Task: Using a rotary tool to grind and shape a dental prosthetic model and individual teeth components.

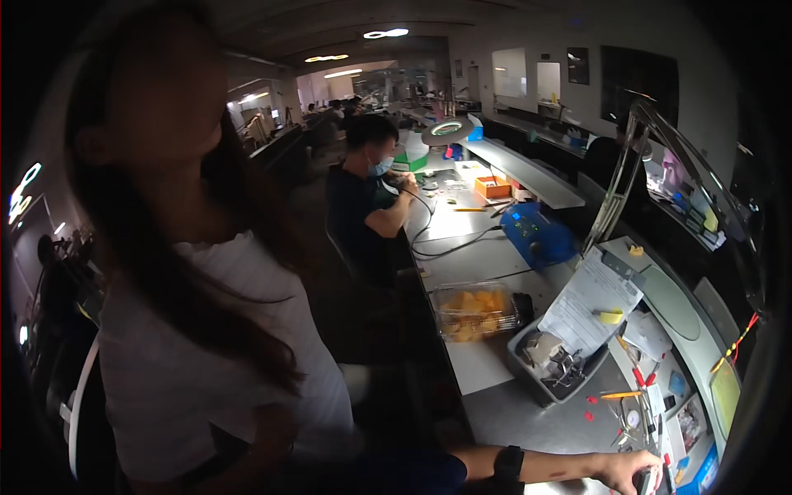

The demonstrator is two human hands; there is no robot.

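My left hand [629,472] reaches in from the lower edge over the bench, a black watch [508,464] on its wrist. Its fingers are curled round a small dark object [646,479] that the picture edge partly cuts off; I cannot make out its kind. Just beyond the hand lie thin metal tools, a round dial [633,418] and an orange-handled tool [620,395]. My right hand is out of view.
A grey bin [540,394] holds metal parts and paper sheets. Behind it stand a clear tray [474,312] of yellow pieces and a blue machine [540,235]. One person in white [223,355] stands close at left; a masked co-worker [363,194] sits farther along the bench.
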